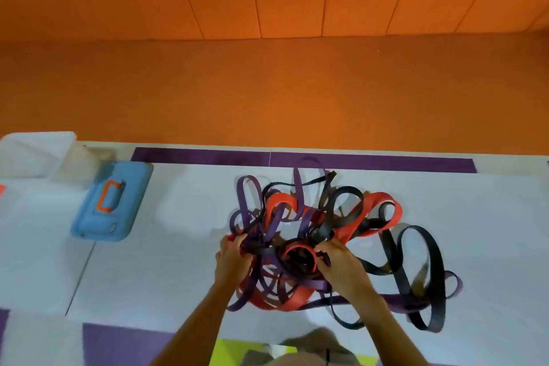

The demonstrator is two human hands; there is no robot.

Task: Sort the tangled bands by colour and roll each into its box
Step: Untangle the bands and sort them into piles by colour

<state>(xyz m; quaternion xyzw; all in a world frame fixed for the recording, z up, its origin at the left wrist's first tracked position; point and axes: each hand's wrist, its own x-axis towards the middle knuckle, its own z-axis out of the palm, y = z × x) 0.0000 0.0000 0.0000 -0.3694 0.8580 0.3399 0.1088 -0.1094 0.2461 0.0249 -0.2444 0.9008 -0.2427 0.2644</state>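
A tangle of bands is lying on the white counter, right of its middle and reaching from near the far edge almost to the near edge. Purple bands are looping up on the left side of the heap, red bands are arching over the far right part and sagging along the near side, and black bands are trailing out in wide loops toward the right edge. All three colours are crossing over one another in the middle.

Both hands are digging into the near side of the heap. The left hand is curling its fingers round a bunch of red and purple strands at the left of the knot. The right hand is gripping the knot from the right, its fingertips pinching black strands just beside a small red loop. Which single band each hand is holding is hard to tell, as the strands are overlapping.

Well apart from the heap, toward the left edge, a blue case with an orange handle is lying flat. Behind it, at the far left corner, a clear box is sitting, blurred. A purple strip is running along the far edge, just behind the bands
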